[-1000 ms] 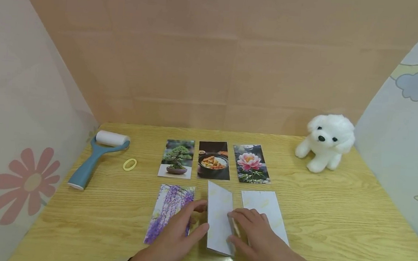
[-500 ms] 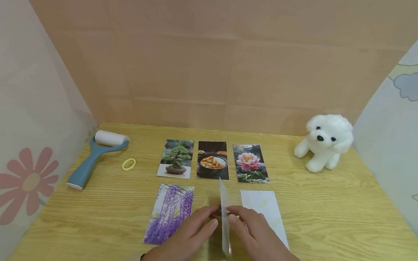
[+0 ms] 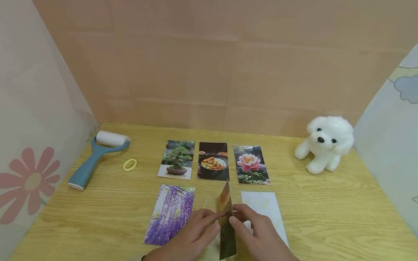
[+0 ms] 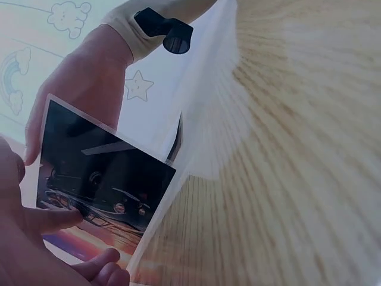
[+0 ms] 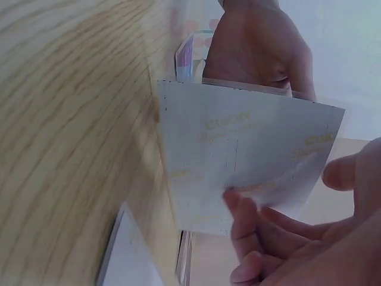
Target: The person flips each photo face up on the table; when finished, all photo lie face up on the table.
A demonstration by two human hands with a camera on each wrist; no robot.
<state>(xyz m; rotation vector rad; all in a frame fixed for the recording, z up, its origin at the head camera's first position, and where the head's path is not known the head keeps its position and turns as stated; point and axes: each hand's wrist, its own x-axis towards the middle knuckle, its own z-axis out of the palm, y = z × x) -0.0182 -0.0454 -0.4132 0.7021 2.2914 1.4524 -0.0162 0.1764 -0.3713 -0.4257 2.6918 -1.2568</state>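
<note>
Between my two hands a glossy photo card (image 3: 228,238) stands on edge, its dark and orange picture facing left. That picture (image 4: 104,158) fills much of the left wrist view, where my left hand (image 4: 30,238) lays an outstretched finger across it. In the head view my left hand (image 3: 193,236) is on the picture side. My right hand (image 3: 259,235) is on the other side, bent fingers at the card's white back (image 5: 238,149) and thumb spread apart from them. To the left lies a photo of purple wisteria (image 3: 169,213); a face-down white card (image 3: 269,209) lies partly under my right hand.
Beyond the hands lie a bonsai photo (image 3: 177,158), a food-bowl photo (image 3: 213,161) and a peony photo (image 3: 251,164) in a row. A lint roller (image 3: 94,158) and a yellow ring (image 3: 129,165) are at left. A white plush dog (image 3: 327,144) sits back right.
The held card has turned from showing its white back, through edge-on, to showing its picture toward the left. Both hands have shifted with it, and the left fingers now lie on the picture.
</note>
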